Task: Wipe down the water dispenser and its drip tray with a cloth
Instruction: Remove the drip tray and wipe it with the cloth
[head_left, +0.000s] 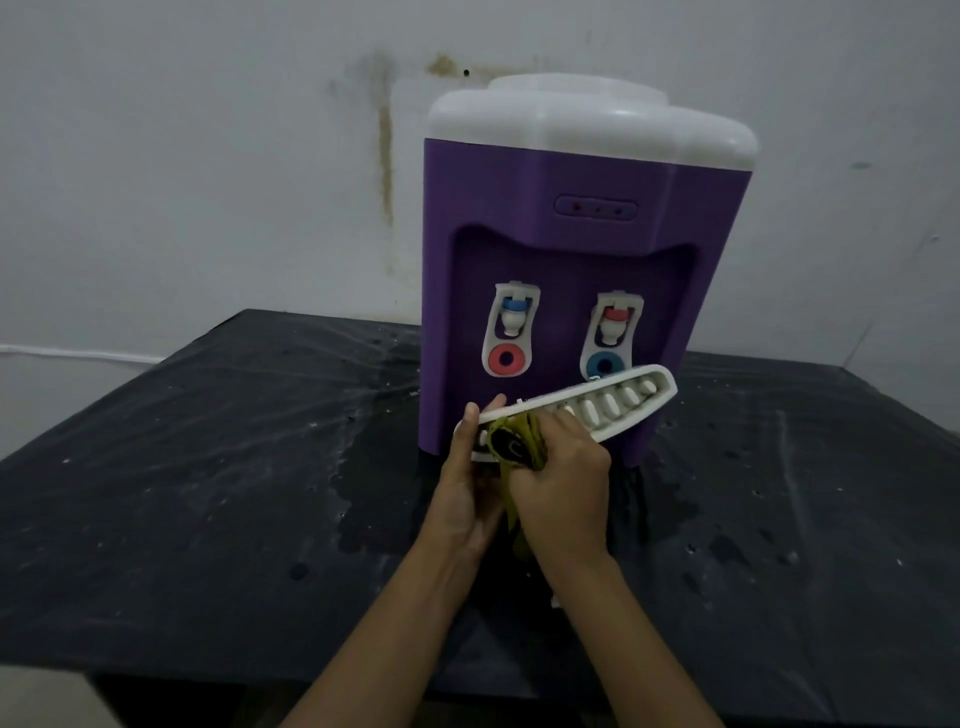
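The drip tray, judged light, stiff plastic best taken by its rim, is held tilted at 6 o'clock of the water dispenser, its 8 o'clock end gripped by the left hand, the soft cloth clenched against it by the right hand.

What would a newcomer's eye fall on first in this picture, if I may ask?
The purple water dispenser with its white top stands out first, at the back of the black table. Just in front of it, the left hand holds the white drip tray tilted, while the right hand presses a yellow-green cloth onto the tray's left end.
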